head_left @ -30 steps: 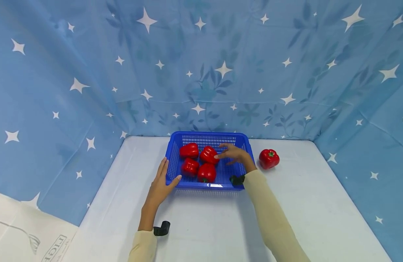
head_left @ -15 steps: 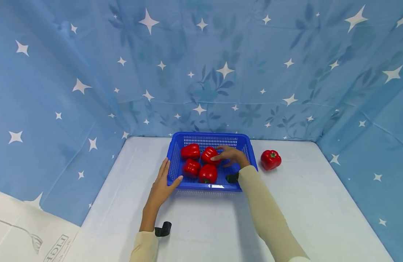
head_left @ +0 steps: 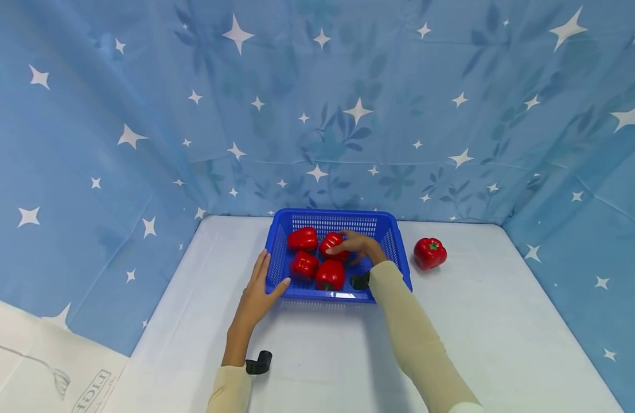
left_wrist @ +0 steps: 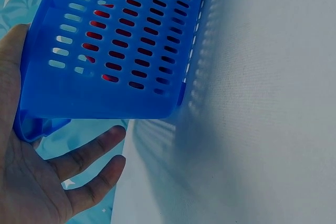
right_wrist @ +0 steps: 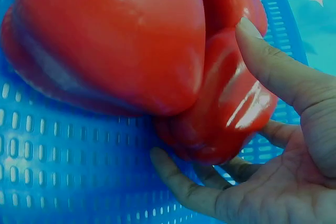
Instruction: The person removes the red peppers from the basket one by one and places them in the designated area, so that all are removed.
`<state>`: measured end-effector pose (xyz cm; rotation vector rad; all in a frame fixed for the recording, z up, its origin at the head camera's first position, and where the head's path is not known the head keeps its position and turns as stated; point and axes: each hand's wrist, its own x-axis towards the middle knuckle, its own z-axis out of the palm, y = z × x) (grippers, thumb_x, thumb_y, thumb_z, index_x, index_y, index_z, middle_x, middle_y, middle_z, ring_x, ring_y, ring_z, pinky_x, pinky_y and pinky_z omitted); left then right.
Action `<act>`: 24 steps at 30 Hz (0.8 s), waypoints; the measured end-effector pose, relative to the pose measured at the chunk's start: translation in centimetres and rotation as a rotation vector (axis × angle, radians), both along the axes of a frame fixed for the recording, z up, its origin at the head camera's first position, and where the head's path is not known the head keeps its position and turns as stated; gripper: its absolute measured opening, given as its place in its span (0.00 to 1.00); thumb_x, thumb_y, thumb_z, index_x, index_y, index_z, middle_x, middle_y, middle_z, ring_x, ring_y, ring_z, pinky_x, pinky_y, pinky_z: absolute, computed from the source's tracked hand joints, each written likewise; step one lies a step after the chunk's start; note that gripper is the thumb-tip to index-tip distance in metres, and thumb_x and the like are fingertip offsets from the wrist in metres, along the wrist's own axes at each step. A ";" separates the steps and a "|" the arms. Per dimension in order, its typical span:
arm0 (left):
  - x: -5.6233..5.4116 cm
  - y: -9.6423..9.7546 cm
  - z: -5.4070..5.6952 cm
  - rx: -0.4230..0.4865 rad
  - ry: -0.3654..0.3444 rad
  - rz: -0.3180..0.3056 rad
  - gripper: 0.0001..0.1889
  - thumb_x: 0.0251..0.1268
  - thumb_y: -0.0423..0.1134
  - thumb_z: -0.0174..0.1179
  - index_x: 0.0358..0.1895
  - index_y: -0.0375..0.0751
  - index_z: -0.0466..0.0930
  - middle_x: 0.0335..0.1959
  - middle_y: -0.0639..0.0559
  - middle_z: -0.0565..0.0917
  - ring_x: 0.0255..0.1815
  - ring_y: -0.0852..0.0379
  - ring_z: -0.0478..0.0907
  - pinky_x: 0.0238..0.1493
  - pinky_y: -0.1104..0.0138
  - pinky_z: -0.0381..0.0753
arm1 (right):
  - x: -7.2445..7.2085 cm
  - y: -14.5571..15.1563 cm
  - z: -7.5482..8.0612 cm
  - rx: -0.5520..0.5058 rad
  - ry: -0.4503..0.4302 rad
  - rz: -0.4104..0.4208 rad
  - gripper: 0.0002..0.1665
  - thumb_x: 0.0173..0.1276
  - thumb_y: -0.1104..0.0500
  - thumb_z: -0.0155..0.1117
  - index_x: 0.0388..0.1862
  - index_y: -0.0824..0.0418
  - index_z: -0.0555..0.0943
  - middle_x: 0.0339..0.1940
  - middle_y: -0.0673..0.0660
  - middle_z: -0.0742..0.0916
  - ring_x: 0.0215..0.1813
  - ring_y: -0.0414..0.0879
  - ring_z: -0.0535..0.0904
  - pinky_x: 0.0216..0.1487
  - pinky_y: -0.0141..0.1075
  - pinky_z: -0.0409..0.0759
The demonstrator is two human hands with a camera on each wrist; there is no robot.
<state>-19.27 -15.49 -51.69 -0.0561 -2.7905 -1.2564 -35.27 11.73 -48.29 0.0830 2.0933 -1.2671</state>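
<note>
In the head view a blue perforated basket (head_left: 291,296) holds several red bell peppers. My left hand (head_left: 253,299) is at its front left corner, thumb over the front rim and fingers along the left side. The left wrist view shows that hand's lower fingers (left_wrist: 86,174) spread apart, off the basket wall. My right hand (head_left: 357,244) reaches into the basket around the right side of the back right bell pepper (head_left: 331,243). In the right wrist view its thumb lies over this bell pepper (right_wrist: 231,98) and its other fingers spread under and behind it; firm contact cannot be made out.
Another red bell pepper (head_left: 429,253) sits on the white table (head_left: 317,355) right of the basket. Inside the basket, a front pepper (head_left: 330,275) and two left ones (head_left: 303,238) lie close by. A blue star-patterned curtain (head_left: 317,115) stands behind the table.
My right hand has moved a little left, bringing its thumb and fingers farther around the bell pepper. The left hand stays at the basket corner. The peppers keep their places in the basket.
</note>
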 end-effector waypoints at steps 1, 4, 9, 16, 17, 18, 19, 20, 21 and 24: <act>0.0 0.0 0.0 0.001 -0.001 0.002 0.49 0.63 0.68 0.54 0.80 0.53 0.42 0.82 0.59 0.41 0.79 0.39 0.50 0.66 0.38 0.62 | 0.0 -0.1 0.0 0.001 0.001 -0.004 0.56 0.60 0.51 0.72 0.79 0.56 0.49 0.75 0.66 0.61 0.75 0.67 0.57 0.61 0.62 0.74; 0.1 0.0 -0.1 0.007 -0.001 0.004 0.49 0.62 0.68 0.54 0.80 0.53 0.43 0.82 0.60 0.41 0.79 0.40 0.50 0.66 0.38 0.62 | 0.2 -0.3 0.0 0.002 0.005 -0.013 0.57 0.60 0.50 0.72 0.79 0.57 0.49 0.75 0.66 0.61 0.75 0.67 0.58 0.62 0.61 0.73; 0.1 0.0 -0.1 0.007 0.009 0.002 0.49 0.62 0.68 0.55 0.80 0.52 0.43 0.82 0.58 0.41 0.79 0.39 0.51 0.66 0.38 0.63 | 0.4 -0.6 -0.1 0.025 0.022 -0.022 0.58 0.60 0.49 0.73 0.79 0.56 0.48 0.75 0.66 0.62 0.74 0.67 0.60 0.63 0.61 0.73; 0.1 -0.1 0.0 0.004 0.007 0.001 0.48 0.63 0.67 0.55 0.80 0.52 0.43 0.82 0.57 0.42 0.79 0.39 0.50 0.66 0.38 0.62 | 0.4 -0.8 0.1 0.029 0.023 -0.028 0.55 0.60 0.52 0.72 0.78 0.58 0.50 0.74 0.66 0.64 0.73 0.66 0.61 0.64 0.61 0.72; 0.1 -0.1 0.0 0.005 0.008 0.000 0.48 0.63 0.67 0.55 0.80 0.52 0.43 0.82 0.57 0.42 0.79 0.39 0.50 0.66 0.37 0.62 | 0.4 -0.8 0.1 0.030 0.023 -0.027 0.55 0.61 0.53 0.72 0.78 0.58 0.51 0.74 0.67 0.64 0.73 0.66 0.61 0.64 0.61 0.72; 0.0 -0.1 -0.1 0.007 0.009 0.002 0.48 0.63 0.68 0.54 0.80 0.52 0.43 0.82 0.58 0.42 0.79 0.39 0.50 0.66 0.37 0.62 | 0.4 -0.9 0.1 0.029 0.023 -0.028 0.54 0.61 0.53 0.72 0.78 0.58 0.51 0.74 0.67 0.64 0.73 0.66 0.61 0.64 0.61 0.72; 0.0 -0.1 -0.1 0.007 0.009 0.002 0.49 0.62 0.68 0.54 0.80 0.53 0.43 0.82 0.59 0.42 0.79 0.39 0.50 0.66 0.38 0.62 | 0.4 -0.9 0.1 0.030 0.025 -0.029 0.54 0.61 0.53 0.72 0.78 0.58 0.52 0.74 0.67 0.64 0.73 0.66 0.61 0.64 0.60 0.73; 0.0 -0.1 -0.1 0.009 0.010 0.001 0.49 0.62 0.69 0.54 0.80 0.53 0.43 0.82 0.60 0.41 0.79 0.40 0.50 0.67 0.38 0.62 | 0.4 -0.9 0.1 0.029 0.024 -0.032 0.53 0.61 0.53 0.72 0.78 0.59 0.52 0.74 0.67 0.64 0.73 0.66 0.61 0.64 0.60 0.73; 0.0 -0.1 -0.2 0.009 0.012 -0.001 0.49 0.62 0.70 0.53 0.80 0.53 0.43 0.81 0.62 0.41 0.79 0.40 0.50 0.67 0.38 0.62 | 0.4 -0.9 0.1 0.028 0.023 -0.036 0.53 0.61 0.53 0.72 0.77 0.59 0.52 0.73 0.67 0.64 0.73 0.66 0.61 0.63 0.60 0.74; -0.1 -0.2 -0.2 0.012 0.018 0.001 0.49 0.61 0.71 0.53 0.80 0.55 0.44 0.81 0.63 0.41 0.80 0.41 0.50 0.68 0.38 0.62 | 0.3 -0.9 0.2 0.023 0.019 -0.059 0.53 0.61 0.54 0.72 0.77 0.60 0.52 0.73 0.67 0.64 0.73 0.66 0.61 0.63 0.60 0.74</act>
